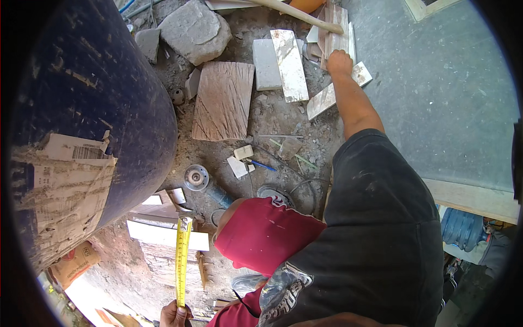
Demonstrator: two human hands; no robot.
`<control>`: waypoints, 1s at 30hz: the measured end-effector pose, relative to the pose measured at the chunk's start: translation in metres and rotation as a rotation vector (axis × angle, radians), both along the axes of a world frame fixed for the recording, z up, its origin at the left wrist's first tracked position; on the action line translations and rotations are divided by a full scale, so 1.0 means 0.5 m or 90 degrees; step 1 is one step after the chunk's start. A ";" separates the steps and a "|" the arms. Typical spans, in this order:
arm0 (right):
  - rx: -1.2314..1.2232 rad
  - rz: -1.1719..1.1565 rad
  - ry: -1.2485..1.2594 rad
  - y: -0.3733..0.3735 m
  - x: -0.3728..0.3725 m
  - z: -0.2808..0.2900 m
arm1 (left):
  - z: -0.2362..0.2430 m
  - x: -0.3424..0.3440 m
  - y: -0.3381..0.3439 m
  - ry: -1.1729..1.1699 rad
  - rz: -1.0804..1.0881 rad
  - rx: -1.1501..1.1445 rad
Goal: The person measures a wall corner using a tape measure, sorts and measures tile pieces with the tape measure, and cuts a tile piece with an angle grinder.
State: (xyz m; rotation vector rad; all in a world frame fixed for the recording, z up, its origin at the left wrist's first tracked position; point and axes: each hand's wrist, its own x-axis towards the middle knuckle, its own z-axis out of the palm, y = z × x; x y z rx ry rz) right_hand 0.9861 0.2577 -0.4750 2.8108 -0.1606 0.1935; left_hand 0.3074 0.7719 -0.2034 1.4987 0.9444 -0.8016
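Note:
My left hand (174,314) is closed at the lower edge, gripping a tape measure whose yellow blade (183,261) is drawn out. The blade reaches up over a white tile strip (163,233) lying among cut tile pieces. My right arm stretches far forward. At its end, my right hand (340,63) has its fingers curled on the near end of a brown wood-patterned tile strip (338,41), beside a stack of similar pieces; the fingertips are partly hidden. Just below that hand, a whitish strip (322,103) lies at a slant.
An angle grinder (204,182) lies on the dusty ground by my knee (267,234). A large blue barrel (103,98) stands at left. Ahead are a wood-patterned tile (224,101), a broken concrete lump (196,32) and a wooden handle (305,17). A grey panel (436,92) fills the right.

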 end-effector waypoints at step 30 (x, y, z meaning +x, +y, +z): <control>1.045 0.034 -0.383 0.093 -0.578 0.603 | -0.046 -0.158 0.086 -0.207 -0.049 -0.020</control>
